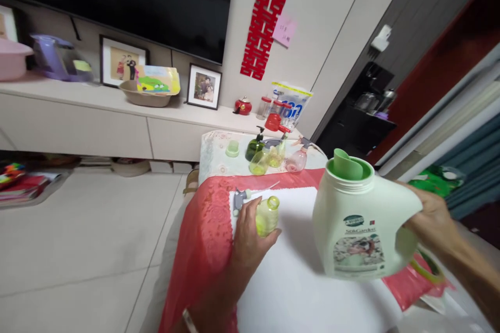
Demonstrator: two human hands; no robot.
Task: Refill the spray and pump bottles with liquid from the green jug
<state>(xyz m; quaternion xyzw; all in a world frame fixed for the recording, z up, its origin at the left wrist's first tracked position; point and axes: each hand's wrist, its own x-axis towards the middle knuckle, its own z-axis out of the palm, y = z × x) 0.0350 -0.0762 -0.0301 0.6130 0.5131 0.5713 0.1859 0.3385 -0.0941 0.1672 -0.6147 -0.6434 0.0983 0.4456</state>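
My left hand (248, 237) is wrapped round a small yellow-green bottle (267, 214) with an open neck, held upright over a white sheet (297, 281). My right hand (429, 218) grips the handle of a large pale-green detergent jug (357, 218), its green spout uncapped, held above the sheet to the right of the small bottle. A grey spray head (239, 199) with a thin tube lies on the sheet just behind my left hand.
A red lace cloth (207, 239) covers the table. Several small bottles (269, 156) and a green cap (232, 149) stand at the table's far end. Behind them runs a low cabinet (78, 119) with framed photos, basins and jars. Tiled floor lies at left.
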